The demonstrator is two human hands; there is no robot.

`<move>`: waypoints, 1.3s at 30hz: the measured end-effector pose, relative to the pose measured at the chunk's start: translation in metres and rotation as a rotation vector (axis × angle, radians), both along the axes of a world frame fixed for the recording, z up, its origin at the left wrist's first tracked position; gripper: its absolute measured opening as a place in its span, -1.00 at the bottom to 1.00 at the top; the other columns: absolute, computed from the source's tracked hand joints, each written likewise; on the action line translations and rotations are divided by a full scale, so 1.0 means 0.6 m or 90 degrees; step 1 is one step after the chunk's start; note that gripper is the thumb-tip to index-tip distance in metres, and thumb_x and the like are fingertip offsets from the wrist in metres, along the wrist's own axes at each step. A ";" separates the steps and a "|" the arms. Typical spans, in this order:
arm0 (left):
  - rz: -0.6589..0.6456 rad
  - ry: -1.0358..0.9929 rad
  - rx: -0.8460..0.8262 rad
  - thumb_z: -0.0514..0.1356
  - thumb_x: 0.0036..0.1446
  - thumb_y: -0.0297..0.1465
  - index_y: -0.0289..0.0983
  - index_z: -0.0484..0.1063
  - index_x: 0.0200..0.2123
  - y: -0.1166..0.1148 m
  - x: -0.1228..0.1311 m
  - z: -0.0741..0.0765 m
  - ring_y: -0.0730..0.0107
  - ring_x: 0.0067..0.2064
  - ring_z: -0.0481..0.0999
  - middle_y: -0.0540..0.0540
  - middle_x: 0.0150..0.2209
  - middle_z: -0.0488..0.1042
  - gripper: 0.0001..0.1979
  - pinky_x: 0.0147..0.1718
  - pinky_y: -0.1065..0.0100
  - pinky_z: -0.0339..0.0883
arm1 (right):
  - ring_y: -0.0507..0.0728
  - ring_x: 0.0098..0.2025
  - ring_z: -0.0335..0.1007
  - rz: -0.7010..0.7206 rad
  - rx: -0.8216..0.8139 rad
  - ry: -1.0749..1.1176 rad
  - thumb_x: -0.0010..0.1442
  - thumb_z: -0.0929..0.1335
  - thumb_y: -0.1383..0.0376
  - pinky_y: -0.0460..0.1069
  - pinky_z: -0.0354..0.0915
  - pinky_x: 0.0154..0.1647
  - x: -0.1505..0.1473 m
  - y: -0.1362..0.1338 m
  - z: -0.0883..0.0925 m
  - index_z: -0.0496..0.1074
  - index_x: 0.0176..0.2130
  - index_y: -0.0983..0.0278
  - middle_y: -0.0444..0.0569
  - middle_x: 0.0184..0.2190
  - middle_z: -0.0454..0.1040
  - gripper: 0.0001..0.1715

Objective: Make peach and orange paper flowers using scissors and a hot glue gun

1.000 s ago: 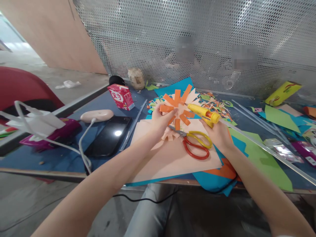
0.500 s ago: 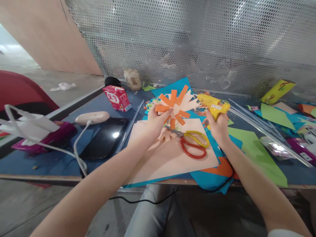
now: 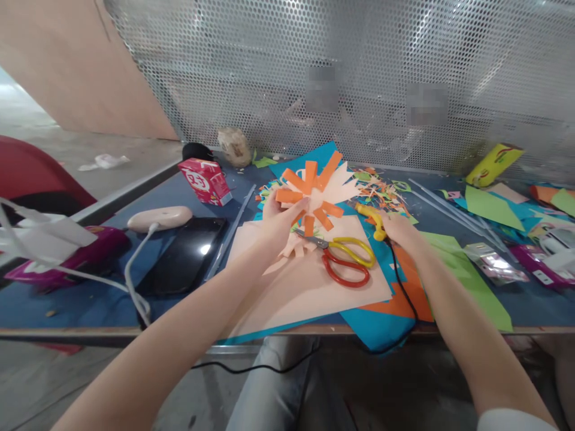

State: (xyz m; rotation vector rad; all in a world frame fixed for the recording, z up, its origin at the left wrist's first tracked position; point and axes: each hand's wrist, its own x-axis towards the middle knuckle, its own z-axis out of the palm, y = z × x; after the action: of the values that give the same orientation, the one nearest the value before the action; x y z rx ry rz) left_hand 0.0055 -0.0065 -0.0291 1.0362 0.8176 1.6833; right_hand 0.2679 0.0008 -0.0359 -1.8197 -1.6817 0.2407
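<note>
A paper flower with orange strips around a pale fringed centre is pinched in my left hand, above pale paper sheets. The yellow glue gun is tilted low over the blue paper, right of the flower, with my right hand at it; the fingers are partly hidden, and whether they still grip it cannot be made out. Scissors with red and yellow handles lie on the pale sheet, below the flower. A small pale fringed piece is partly under my left hand.
Left on the table are a black phone, a white oval device with a cable, and a pink box. Paper scraps lie behind; green paper and clear rods are right. A black cord crosses the table's front edge.
My right hand has lowered and turned the glue gun down toward the table. The flower stays in my left hand at nearly the same place. The view has shifted slightly.
</note>
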 end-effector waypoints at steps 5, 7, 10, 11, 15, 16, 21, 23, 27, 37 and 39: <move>-0.085 0.031 -0.001 0.37 -0.23 -0.39 -0.25 0.30 -0.31 -0.014 0.002 -0.002 0.50 -0.40 0.49 0.05 -0.40 0.46 -0.62 -0.38 0.45 0.40 | 0.20 -0.44 0.41 -0.068 0.097 -0.037 0.13 0.25 0.07 0.06 0.30 -0.34 0.000 -0.006 0.019 0.28 -0.60 0.21 0.01 -0.64 0.38 -0.62; -0.103 0.050 0.003 0.37 -0.20 -0.39 -0.24 0.30 -0.30 -0.017 0.001 -0.002 0.50 -0.40 0.49 0.06 -0.40 0.45 -0.63 -0.39 0.45 0.40 | 0.17 -0.35 0.44 -0.020 0.236 0.004 0.16 0.22 0.07 0.05 0.33 -0.29 -0.013 -0.016 0.034 0.37 -0.44 0.24 0.04 -0.45 0.49 -0.66; -0.143 0.071 0.013 0.36 -0.20 -0.40 -0.23 0.27 -0.27 -0.020 0.001 0.000 0.52 -0.43 0.48 0.07 -0.40 0.44 -0.59 -0.42 0.46 0.40 | 0.13 -0.21 0.45 0.100 0.386 0.071 0.21 0.21 0.12 0.02 0.36 -0.26 -0.034 -0.033 0.054 0.44 -0.26 0.22 0.03 -0.23 0.52 -0.69; -0.160 0.078 0.015 0.37 -0.20 -0.40 -0.22 0.26 -0.26 -0.021 0.001 0.001 0.53 -0.44 0.48 0.08 -0.39 0.44 -0.58 -0.43 0.47 0.40 | 0.13 -0.15 0.44 0.134 0.415 0.058 0.22 0.22 0.16 0.03 0.36 -0.21 -0.040 -0.038 0.058 0.45 -0.25 0.21 0.02 -0.21 0.52 -0.71; -0.185 0.118 0.015 0.37 -0.23 -0.39 -0.23 0.22 -0.26 -0.024 0.007 0.004 0.55 -0.46 0.45 0.08 -0.38 0.43 -0.53 -0.46 0.47 0.39 | 0.14 -0.05 0.41 0.220 0.483 -0.028 0.21 0.25 0.26 0.14 0.28 0.02 -0.054 -0.050 0.064 0.49 -0.26 0.17 -0.02 -0.16 0.53 -0.78; -0.182 0.128 0.014 0.37 -0.24 -0.39 -0.23 0.21 -0.26 -0.024 0.008 0.004 0.54 -0.45 0.45 0.07 -0.37 0.43 -0.53 -0.45 0.48 0.39 | 0.15 -0.06 0.41 0.232 0.491 -0.039 0.20 0.26 0.27 0.16 0.26 0.03 -0.056 -0.052 0.063 0.50 -0.28 0.17 -0.03 -0.15 0.53 -0.79; -0.164 0.160 -0.016 0.36 -0.25 -0.38 -0.24 0.22 -0.26 -0.022 0.009 0.001 0.51 -0.43 0.46 0.05 -0.36 0.43 -0.54 -0.47 0.46 0.37 | 0.14 -0.11 0.43 0.255 0.522 -0.010 0.20 0.28 0.28 0.15 0.29 0.00 -0.072 -0.064 0.057 0.51 -0.29 0.15 -0.07 -0.21 0.56 -0.80; -0.155 0.167 -0.024 0.36 -0.24 -0.38 -0.25 0.24 -0.26 -0.021 0.008 0.002 0.51 -0.45 0.45 0.04 -0.37 0.43 -0.55 -0.50 0.47 0.36 | 0.12 -0.12 0.44 0.285 0.519 0.003 0.21 0.26 0.27 0.13 0.30 -0.01 -0.079 -0.071 0.056 0.51 -0.27 0.14 -0.08 -0.21 0.56 -0.78; -0.146 0.151 -0.025 0.37 -0.28 -0.41 -0.26 0.26 -0.28 -0.022 0.011 0.005 0.50 -0.45 0.44 0.06 -0.41 0.42 -0.54 -0.47 0.45 0.37 | 0.12 -0.11 0.44 0.304 0.453 -0.008 0.22 0.25 0.22 0.14 0.29 -0.02 -0.094 -0.082 0.057 0.52 -0.30 0.09 -0.11 -0.20 0.55 -0.75; -0.162 0.143 -0.030 0.39 -0.28 -0.41 -0.25 0.29 -0.26 -0.025 0.016 0.001 0.41 -0.38 0.49 0.02 -0.38 0.43 -0.53 -0.45 0.43 0.40 | 0.17 -0.12 0.41 0.212 0.410 0.042 0.05 0.39 0.13 0.14 0.26 -0.05 -0.108 -0.090 0.052 0.38 -0.25 0.16 -0.05 -0.24 0.52 -0.75; -0.161 0.152 -0.031 0.38 -0.28 -0.42 -0.24 0.30 -0.25 -0.025 0.015 -0.001 0.43 -0.40 0.49 0.02 -0.38 0.43 -0.54 -0.48 0.44 0.39 | 0.17 -0.12 0.40 0.199 0.385 0.055 0.05 0.39 0.14 0.13 0.25 -0.06 -0.107 -0.088 0.049 0.36 -0.24 0.18 -0.04 -0.22 0.50 -0.73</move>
State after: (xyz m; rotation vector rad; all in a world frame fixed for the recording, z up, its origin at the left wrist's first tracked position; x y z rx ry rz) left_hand 0.0145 -0.0217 -0.0295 1.2670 0.8371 1.3374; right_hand 0.2036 -0.0519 -0.0063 -1.0922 -1.7318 -0.0599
